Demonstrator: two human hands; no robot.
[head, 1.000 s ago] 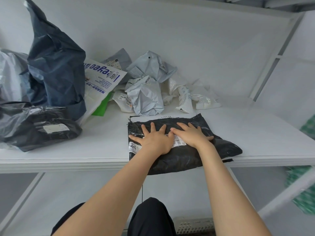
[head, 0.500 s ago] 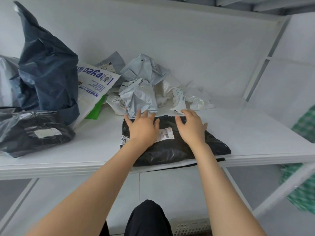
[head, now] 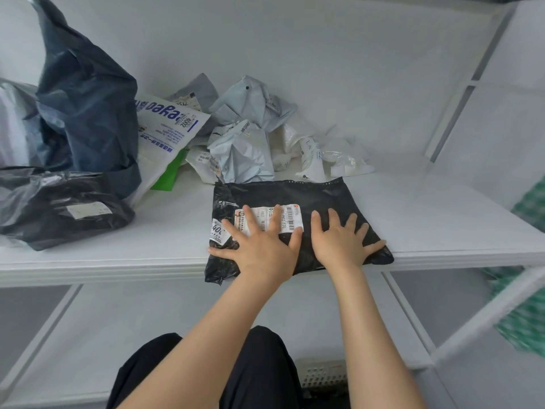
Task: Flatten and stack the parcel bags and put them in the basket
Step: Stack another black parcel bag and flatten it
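Pressing both palms, your left hand and right hand, fingers spread, flat on the black bag, you squeeze it level for stacking.

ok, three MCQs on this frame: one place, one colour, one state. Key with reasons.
1. Where does the black parcel bag lie?
A. At the front of the white shelf, near edge overhanging
B. In a basket
C. On the floor

2. What colour is the strip poking out under the white printed bag?
A. Red
B. Green
C. Yellow

3. How are the left hand and right hand placed?
A. Both in fists
B. Left lifting a corner, right hanging free
C. Both flat, fingers spread, on the black parcel bag

Key:
1 A: the bag's near edge hangs past the shelf lip.
2 B: a bright green strip shows below the white printed bag.
3 C: both palms lie down on the bag, fingers straight.
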